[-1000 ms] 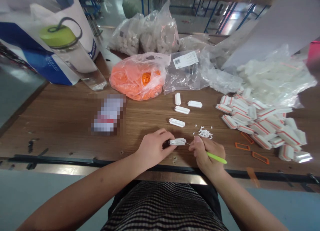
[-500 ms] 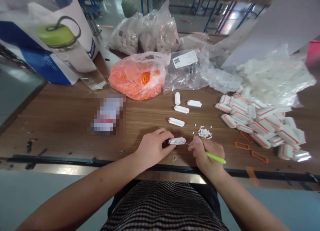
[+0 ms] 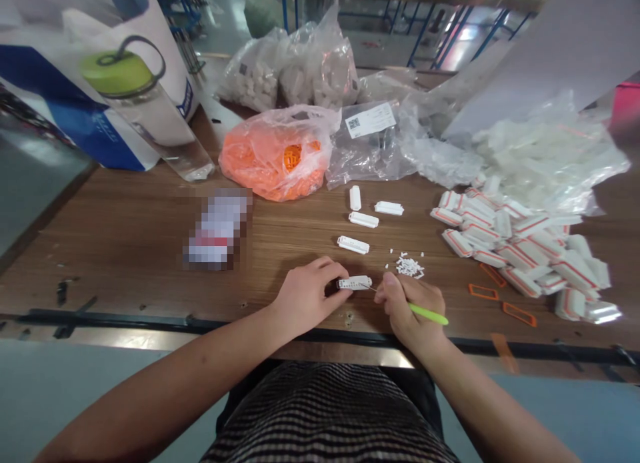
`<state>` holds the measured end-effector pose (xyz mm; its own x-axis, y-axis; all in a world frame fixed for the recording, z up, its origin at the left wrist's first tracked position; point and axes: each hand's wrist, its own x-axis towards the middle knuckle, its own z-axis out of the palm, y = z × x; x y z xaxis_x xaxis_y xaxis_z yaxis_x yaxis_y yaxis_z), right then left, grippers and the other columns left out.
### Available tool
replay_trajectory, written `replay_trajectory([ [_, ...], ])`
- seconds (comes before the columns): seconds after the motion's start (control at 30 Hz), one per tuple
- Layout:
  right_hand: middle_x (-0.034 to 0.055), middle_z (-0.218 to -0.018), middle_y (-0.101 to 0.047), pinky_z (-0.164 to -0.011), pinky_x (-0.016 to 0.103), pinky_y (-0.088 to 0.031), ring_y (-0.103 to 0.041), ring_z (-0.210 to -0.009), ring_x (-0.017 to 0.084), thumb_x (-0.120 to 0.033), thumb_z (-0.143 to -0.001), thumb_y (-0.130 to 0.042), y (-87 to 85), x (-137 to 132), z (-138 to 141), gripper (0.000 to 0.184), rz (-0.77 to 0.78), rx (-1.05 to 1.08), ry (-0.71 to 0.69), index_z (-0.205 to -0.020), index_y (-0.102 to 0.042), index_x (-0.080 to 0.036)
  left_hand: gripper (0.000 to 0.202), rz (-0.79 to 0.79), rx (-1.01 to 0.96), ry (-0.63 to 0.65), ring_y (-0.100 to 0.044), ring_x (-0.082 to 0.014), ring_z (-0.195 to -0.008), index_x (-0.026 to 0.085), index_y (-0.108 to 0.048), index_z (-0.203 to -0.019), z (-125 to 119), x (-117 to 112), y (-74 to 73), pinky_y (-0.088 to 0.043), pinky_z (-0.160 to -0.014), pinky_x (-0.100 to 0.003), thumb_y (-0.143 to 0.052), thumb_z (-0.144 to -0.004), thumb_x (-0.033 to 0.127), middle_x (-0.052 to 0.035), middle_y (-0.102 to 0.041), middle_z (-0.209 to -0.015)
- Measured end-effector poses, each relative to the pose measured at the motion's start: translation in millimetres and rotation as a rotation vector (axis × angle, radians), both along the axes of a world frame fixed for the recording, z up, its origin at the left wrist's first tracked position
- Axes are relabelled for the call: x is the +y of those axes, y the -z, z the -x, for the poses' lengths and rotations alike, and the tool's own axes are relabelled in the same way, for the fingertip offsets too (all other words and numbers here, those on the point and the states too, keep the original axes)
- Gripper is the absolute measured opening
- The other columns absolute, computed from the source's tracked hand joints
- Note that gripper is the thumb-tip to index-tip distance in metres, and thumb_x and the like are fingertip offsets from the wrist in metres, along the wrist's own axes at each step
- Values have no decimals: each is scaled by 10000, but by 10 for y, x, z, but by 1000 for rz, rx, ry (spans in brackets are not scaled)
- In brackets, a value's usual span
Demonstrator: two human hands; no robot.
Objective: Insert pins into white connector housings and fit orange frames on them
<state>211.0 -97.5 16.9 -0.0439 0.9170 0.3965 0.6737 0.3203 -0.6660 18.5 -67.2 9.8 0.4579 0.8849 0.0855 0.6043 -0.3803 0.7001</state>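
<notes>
My left hand point(image 3: 307, 295) is closed around a small white plastic housing point(image 3: 354, 282), holding it just above the wooden table point(image 3: 125, 243) near its front edge. My right hand point(image 3: 411, 306) grips a green-handled pick tool point(image 3: 428, 314); its thin metal tip touches the right end of the housing. A little heap of tiny white bits point(image 3: 411, 266) lies just beyond my right hand. Three more white housings point(image 3: 363, 219) lie loose farther back in the middle.
A pile of white housings with orange seals point(image 3: 520, 246) sits at the right, with loose orange seal rings point(image 3: 501, 301) in front. Behind are an orange-filled plastic bag point(image 3: 277, 156), clear bags of white parts point(image 3: 295, 66), and a green-lidded bottle point(image 3: 145, 106) at the left.
My right hand and the pick have crept slightly left toward the housing. The left hand holds the housing in the same place.
</notes>
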Motion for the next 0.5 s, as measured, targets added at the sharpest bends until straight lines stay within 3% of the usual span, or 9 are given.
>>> replay_trajectory([
  [0.5, -36, -430, -561, -486, 228, -420, -548, -401, 87, -255, -943, -449, -7, -6, -46, 442, 8, 24, 62, -529, -597, -212, 82, -11, -4, -6, -527, -94, -596, 215, -663, -902, 3, 4, -6, -437, -590, -250, -683, -826, 241, 26, -631, -850],
])
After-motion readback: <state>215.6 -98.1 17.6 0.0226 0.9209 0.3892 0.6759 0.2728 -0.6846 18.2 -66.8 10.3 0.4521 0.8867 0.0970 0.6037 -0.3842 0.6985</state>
